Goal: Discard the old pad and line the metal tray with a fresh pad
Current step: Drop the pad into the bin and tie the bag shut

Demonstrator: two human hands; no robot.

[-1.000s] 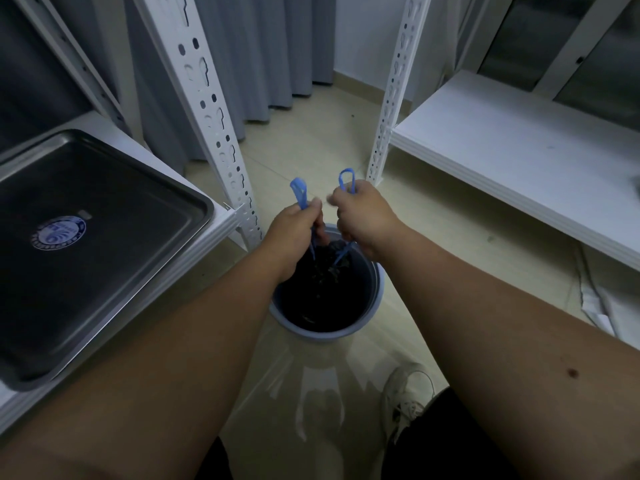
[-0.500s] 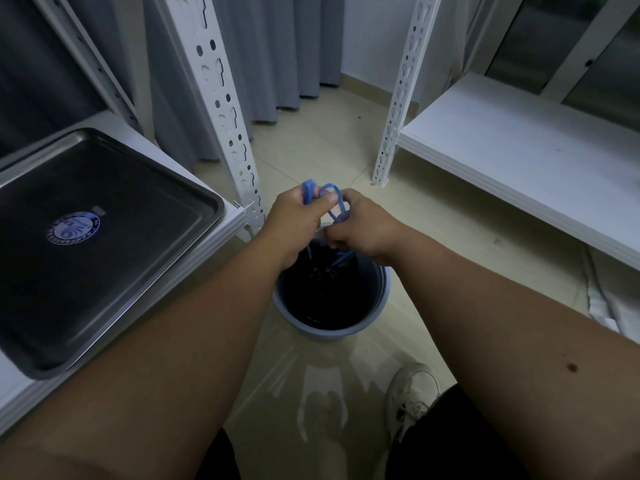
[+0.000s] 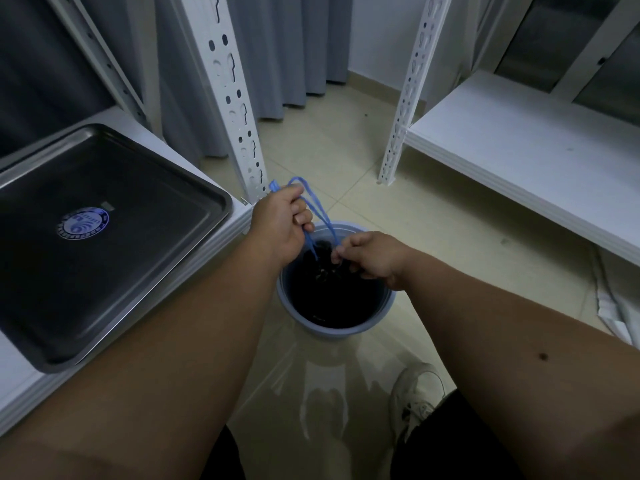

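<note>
- Your metal tray (image 3: pixel 114 306) lies at the left of the frame on the white shelf (image 3: pixel 20 386), bare inside apart from a round blue-and-white sticker (image 3: pixel 82 222) near its middle; the lettering around the sticker is too small to read.
- The tray's lower corner sits close to the shelf's front edge, and its right corner lies near the perforated white upright (image 3: pixel 225 91).
- No pad, old or fresh, shows anywhere in view.
- The grey-blue bin (image 3: pixel 332 327) stands on the tiled floor (image 3: pixel 450 237) at centre frame, lined with a black bag (image 3: pixel 332 296); open floor runs between it and the second white shelf (image 3: pixel 519 147) at the upper right.
- Your left hand (image 3: pixel 280 226) is clenched around the blue drawstrings (image 3: pixel 313 202), which loop up above your knuckles.
- Your right hand (image 3: pixel 372 258) pinches the same strings low down, fingertips (image 3: pixel 341 252) over the bin's mouth.
- A white shoe (image 3: pixel 415 396) shows at the bottom right, just below the bin.
</note>
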